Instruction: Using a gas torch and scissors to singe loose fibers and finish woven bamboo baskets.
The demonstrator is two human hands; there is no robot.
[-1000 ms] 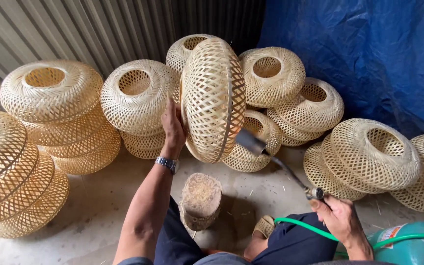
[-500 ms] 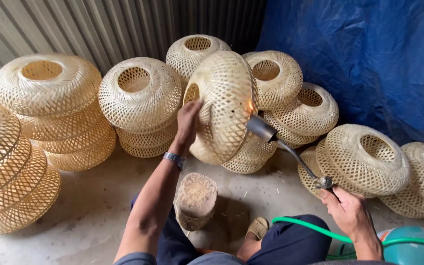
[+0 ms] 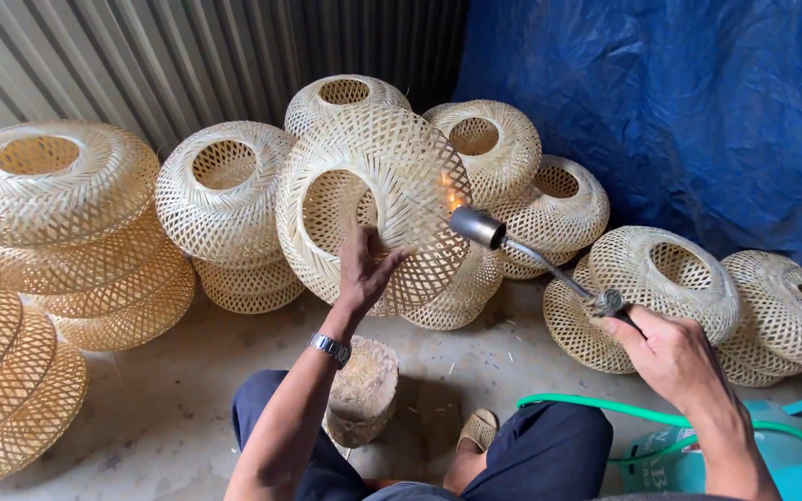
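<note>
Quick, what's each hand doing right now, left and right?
Left hand: closed on the rim of the woven bamboo shade, holding it up.
Right hand: closed on the gas torch, flame at the shade.

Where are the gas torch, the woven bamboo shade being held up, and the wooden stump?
gas torch (image 3: 478, 226), head view, on its metal nozzle.
woven bamboo shade (image 3: 410, 158), head view, on the upper right of its woven wall.
wooden stump (image 3: 364, 394), head view, on its side, below the left wrist.
</note>
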